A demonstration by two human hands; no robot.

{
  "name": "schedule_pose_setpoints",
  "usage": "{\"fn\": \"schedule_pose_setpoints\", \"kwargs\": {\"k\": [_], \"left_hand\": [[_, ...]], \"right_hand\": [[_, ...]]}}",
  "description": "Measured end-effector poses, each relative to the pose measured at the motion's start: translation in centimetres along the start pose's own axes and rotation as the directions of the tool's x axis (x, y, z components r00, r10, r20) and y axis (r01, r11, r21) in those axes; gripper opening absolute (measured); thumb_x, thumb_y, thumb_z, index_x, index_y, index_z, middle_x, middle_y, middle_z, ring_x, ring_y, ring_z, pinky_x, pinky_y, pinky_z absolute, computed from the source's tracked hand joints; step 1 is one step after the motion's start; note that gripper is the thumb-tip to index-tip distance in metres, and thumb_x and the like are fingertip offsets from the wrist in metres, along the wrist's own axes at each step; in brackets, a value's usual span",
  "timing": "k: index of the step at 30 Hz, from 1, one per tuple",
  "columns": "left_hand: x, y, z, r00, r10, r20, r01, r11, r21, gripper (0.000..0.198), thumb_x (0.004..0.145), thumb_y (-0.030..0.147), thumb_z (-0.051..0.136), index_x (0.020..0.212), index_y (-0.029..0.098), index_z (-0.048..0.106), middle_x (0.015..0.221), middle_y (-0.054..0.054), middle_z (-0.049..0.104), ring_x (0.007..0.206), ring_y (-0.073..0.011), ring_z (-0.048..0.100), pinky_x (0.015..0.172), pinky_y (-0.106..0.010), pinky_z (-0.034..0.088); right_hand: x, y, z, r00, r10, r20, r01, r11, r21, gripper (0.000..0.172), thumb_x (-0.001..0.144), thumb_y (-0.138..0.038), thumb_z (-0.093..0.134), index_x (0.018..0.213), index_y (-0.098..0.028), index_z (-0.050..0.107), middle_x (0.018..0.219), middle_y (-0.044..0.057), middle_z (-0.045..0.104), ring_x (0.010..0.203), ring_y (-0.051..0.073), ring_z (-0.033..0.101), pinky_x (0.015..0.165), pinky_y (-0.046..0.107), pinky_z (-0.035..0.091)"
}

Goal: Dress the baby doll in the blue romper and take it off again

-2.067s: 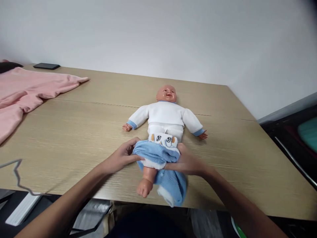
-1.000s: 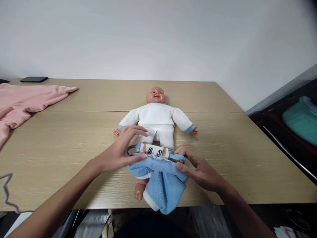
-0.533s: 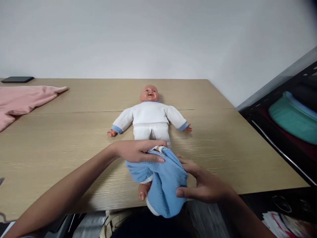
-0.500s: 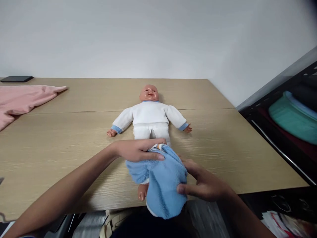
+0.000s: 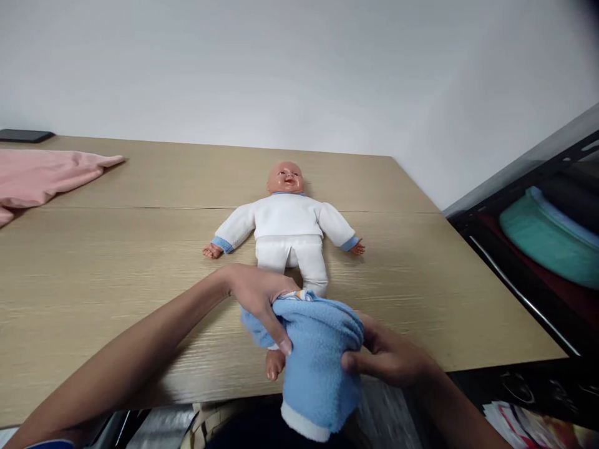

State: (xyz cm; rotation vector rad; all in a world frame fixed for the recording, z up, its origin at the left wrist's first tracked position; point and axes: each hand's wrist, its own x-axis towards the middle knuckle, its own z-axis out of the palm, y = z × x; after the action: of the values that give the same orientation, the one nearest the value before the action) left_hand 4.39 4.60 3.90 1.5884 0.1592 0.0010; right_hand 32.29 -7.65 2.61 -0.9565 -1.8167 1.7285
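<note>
A baby doll [image 5: 289, 215] in a white top with blue cuffs lies on its back, head toward the wall. Bunched over its lower legs is a pair of light blue fleece pants [image 5: 322, 355] with white hems. One bare doll foot [image 5: 274, 364] sticks out of a leg; the other foot is hidden. My left hand [image 5: 264, 299] grips the waistband on the left, thumb on the outside and fingers out of sight. On the right side, my right hand [image 5: 381, 349] pinches the pants, its thumb over the fabric.
A wooden table [image 5: 154, 237] stands against a white wall. Pink cloth [image 5: 47, 174] lies at its left, with a dark flat object [image 5: 25, 135] behind. To the right, a black rack [image 5: 528, 305] holds a green item [image 5: 547, 231].
The blue pants have straightened and their right leg hangs lower, with its white hem showing. My left hand has shifted its thumb downward. More of the doll's white legs shows.
</note>
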Motion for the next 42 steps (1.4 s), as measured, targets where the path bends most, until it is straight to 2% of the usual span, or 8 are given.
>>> {"fn": "schedule_pose_setpoints", "kwargs": {"k": [3, 8, 13, 17, 26, 32, 36, 42], "left_hand": [[-0.2, -0.5, -0.7, 0.991, -0.013, 0.133, 0.013, 1.0, -0.001, 0.027, 0.098, 0.042, 0.083, 0.11, 0.018, 0.08, 0.11, -0.006, 0.085, 0.102, -0.026, 0.079, 0.097, -0.033, 0.065], [-0.1, -1.1, -0.5, 1.0, 0.02, -0.013, -0.02, 0.999, -0.034, 0.037, 0.102, 0.046, 0.077, 0.124, 0.016, 0.079, 0.127, -0.009, 0.082, 0.121, -0.0283, 0.075, 0.112, -0.038, 0.06], [0.1, -0.3, 0.4, 1.0, -0.017, -0.025, 0.017, 0.999, -0.037, 0.047, 0.099, 0.051, 0.08, 0.132, 0.018, 0.077, 0.133, -0.009, 0.079, 0.123, -0.0283, 0.073, 0.111, -0.037, 0.06], [-0.1, 0.6, 0.9, 0.991, -0.13, -0.041, 0.126, 0.988, -0.089, 0.052, 0.079, 0.063, 0.095, 0.104, 0.019, 0.083, 0.099, -0.006, 0.084, 0.089, -0.0256, 0.078, 0.084, -0.033, 0.065], [1.2, 1.4, 3.6, 0.895, -0.326, -0.305, 0.377, 0.918, 0.124, 0.028, 0.081, 0.037, 0.079, 0.068, 0.02, 0.061, 0.065, 0.006, 0.051, 0.061, -0.0114, 0.047, 0.053, -0.023, 0.04], [2.0, 0.9, 5.5, 0.862, -0.165, -0.48, 0.398, 0.807, 0.437, 0.024, 0.082, 0.03, 0.08, 0.102, 0.024, 0.069, 0.087, 0.003, 0.075, 0.078, -0.0202, 0.07, 0.069, -0.03, 0.045], [2.5, 0.6, 6.5, 0.858, -0.169, -0.485, 0.462, 0.666, 0.585, 0.031, 0.088, 0.036, 0.078, 0.115, 0.024, 0.068, 0.089, -0.003, 0.079, 0.086, -0.0317, 0.078, 0.066, -0.035, 0.042], [2.7, 0.9, 7.5, 0.859, -0.176, -0.48, 0.486, 0.575, 0.659, 0.029, 0.096, 0.026, 0.072, 0.124, 0.023, 0.063, 0.112, -0.008, 0.08, 0.101, -0.0337, 0.08, 0.071, -0.037, 0.048]], "right_hand": [[-0.2, 1.2, 0.7, 0.991, 0.13, -0.018, -0.126, 0.98, 0.152, 0.055, 0.101, -0.076, 0.067, 0.107, -0.021, 0.075, 0.093, 0.005, 0.069, 0.084, 0.021, 0.063, 0.081, 0.034, 0.058], [0.2, 0.8, 1.6, 0.98, 0.18, 0.089, -0.196, 0.953, 0.232, 0.061, 0.083, -0.072, 0.089, 0.116, -0.021, 0.078, 0.102, 0.005, 0.076, 0.093, 0.024, 0.069, 0.087, 0.035, 0.06], [-0.2, 1.1, 1.9, 0.982, 0.185, 0.036, -0.187, 0.934, 0.305, 0.064, 0.084, -0.069, 0.09, 0.127, -0.023, 0.079, 0.113, 0.007, 0.08, 0.106, 0.028, 0.075, 0.1, 0.041, 0.061], [-0.5, 2.0, 2.6, 0.964, 0.199, -0.177, -0.142, 0.946, 0.29, 0.071, 0.091, -0.081, 0.074, 0.132, -0.023, 0.078, 0.121, 0.012, 0.081, 0.114, 0.032, 0.076, 0.109, 0.051, 0.059], [0.2, 0.2, 7.2, 0.727, 0.233, -0.646, -0.237, 0.968, 0.083, 0.044, 0.092, -0.05, 0.077, 0.126, -0.022, 0.076, 0.117, 0.01, 0.084, 0.11, 0.03, 0.08, 0.1, 0.042, 0.064], [0.2, 0.7, 7.5, 0.631, 0.031, -0.775, -0.516, 0.763, -0.39, 0.028, 0.082, -0.035, 0.062, 0.105, -0.022, 0.07, 0.096, 0.009, 0.077, 0.085, 0.03, 0.073, 0.075, 0.04, 0.052], [-0.4, 0.2, 7.3, 0.668, 0.152, -0.728, -0.611, 0.67, -0.421, 0.019, 0.084, -0.035, 0.064, 0.099, -0.023, 0.069, 0.081, 0.009, 0.074, 0.076, 0.03, 0.07, 0.069, 0.037, 0.041], [-0.9, -1.2, 6.2, 0.835, 0.325, -0.443, -0.469, 0.843, -0.265, 0.003, 0.088, -0.024, 0.062, 0.085, -0.025, 0.062, 0.079, 0.001, 0.071, 0.072, 0.021, 0.064, 0.064, 0.032, 0.041]]}}
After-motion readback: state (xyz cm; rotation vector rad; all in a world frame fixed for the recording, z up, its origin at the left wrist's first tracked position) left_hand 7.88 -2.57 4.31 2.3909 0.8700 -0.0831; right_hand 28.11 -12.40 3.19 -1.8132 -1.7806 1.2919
